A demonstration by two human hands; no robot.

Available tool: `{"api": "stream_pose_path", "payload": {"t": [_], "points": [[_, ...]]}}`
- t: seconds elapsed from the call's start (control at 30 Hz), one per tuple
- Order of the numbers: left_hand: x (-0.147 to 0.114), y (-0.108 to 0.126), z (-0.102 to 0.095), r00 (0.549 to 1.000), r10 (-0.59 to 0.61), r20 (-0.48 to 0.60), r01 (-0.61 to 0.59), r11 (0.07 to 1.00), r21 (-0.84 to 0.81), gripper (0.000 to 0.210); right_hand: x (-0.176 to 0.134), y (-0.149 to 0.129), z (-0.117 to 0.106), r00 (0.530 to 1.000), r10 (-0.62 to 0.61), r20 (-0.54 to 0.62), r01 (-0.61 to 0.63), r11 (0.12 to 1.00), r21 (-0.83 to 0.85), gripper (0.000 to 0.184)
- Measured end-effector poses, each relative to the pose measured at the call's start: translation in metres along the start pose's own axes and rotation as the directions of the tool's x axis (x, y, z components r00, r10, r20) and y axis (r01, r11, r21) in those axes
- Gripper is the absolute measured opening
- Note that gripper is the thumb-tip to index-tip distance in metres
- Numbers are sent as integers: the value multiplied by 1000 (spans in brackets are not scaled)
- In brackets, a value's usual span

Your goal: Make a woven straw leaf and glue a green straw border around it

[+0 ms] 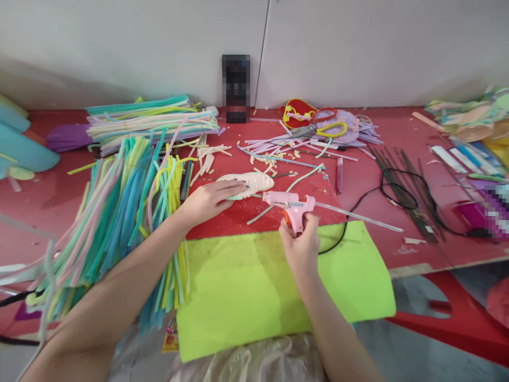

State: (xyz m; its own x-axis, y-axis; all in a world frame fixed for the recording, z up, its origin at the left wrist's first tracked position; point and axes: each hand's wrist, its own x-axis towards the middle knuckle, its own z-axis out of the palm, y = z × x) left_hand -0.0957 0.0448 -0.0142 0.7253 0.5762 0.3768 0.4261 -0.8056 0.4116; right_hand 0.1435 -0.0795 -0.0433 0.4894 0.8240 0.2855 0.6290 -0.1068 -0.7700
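My right hand [301, 239] is wrapped round the grip of a pink hot glue gun [284, 200], a finger near its orange trigger. A long clear glue stick [358, 216] runs out of the gun's back end. The nozzle points left, at the lower edge of a cream, ribbed oval piece [260, 182] that looks built from pipe cleaners. My left hand [210, 200] lies over the left part of this piece and holds it, fingers stretched along it. A mint-green strip [237, 198] shows under the fingertips. Whether the nozzle touches the piece, I cannot tell.
Bundles of coloured pipe cleaners [119, 185] fill the left side. A lime-green sheet [246, 297] overhangs the table's front edge. Scissors [310, 130] lie among lilac strips at the back. A black cord [358, 204] crosses the right, and a dark blurred device [236, 88] stands against the wall.
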Motion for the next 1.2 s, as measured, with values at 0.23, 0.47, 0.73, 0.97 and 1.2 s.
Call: {"api": "stream_pose_path", "payload": {"t": [0.23,0.47,0.73,0.97,1.2], "points": [[0,1,-1,1000,-21,4,21,1000,-20,40,1,-3,-2,1000,26,11,-26,1000,-9,34],[1,3,-2,999,-39,5,39,999,-15,39,1,0,-3,999,23,26,-22,999,-29,34],[0,1,-2,1000,-18,-1,18,1000,-2,39,1,-1,-2,999,28,24,-28,999,-28,35],[1,2,-2,999,-32,-3,32,999,-38,40,2,1,-1,999,33,19,-32,998,-59,35],[1,2,-1,1000,-30,-4,30,999,-41,40,2,2,-1,1000,1,10,0,998,-67,32]]}}
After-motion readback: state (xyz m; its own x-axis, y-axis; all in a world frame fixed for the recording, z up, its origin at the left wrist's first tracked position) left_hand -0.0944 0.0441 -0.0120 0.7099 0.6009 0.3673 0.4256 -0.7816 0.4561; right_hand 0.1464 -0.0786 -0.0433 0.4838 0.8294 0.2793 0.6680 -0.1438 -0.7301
